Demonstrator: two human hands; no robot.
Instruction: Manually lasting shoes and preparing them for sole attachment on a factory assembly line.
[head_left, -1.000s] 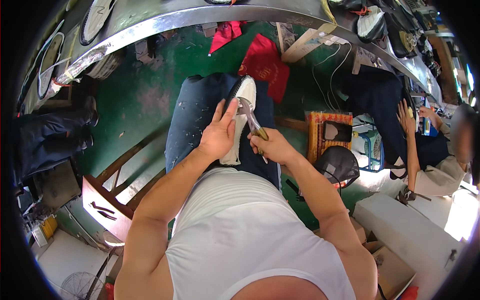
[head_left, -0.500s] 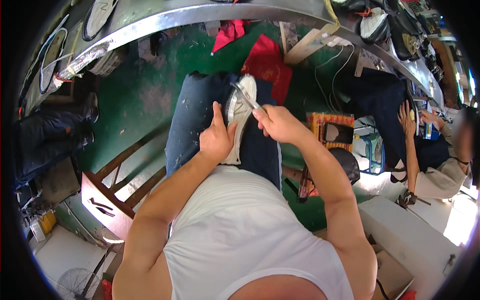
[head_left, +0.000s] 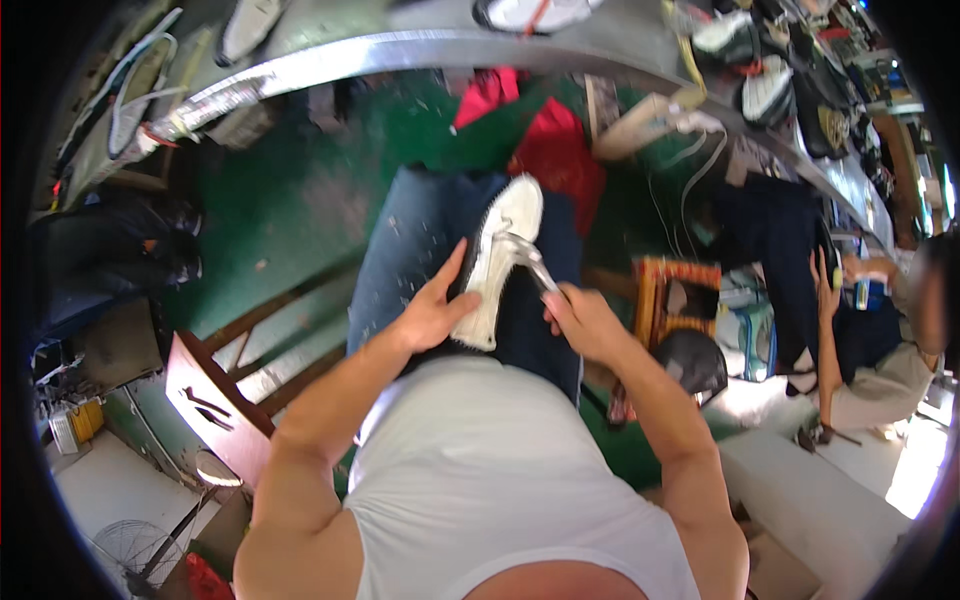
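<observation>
left hand (head_left: 432, 312) flat, fingers spread on white shoe (head_left: 497, 262) lying along lap, toe outward | right hand (head_left: 585, 322) closed around metal pliers (head_left: 528, 262), tip at shoe's right edge | green floor (head_left: 300, 210) open to left | desk (head_left: 420, 45) rim curves beyond knees | co-worker (head_left: 870, 340) well apart, right

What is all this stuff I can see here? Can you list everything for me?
white shoe: one, white, lying on the lap, sole side up
metal tool: one, silvery, against the shoe
jeans: one pair, dark blue, under the shoe
red cloth: one, red, on the green floor beyond the knees
workbench: one, metal-edged, along the top
co-worker: one, seated at right
left hand: one, steadying the shoe
right hand: one, gripping the tool
</observation>
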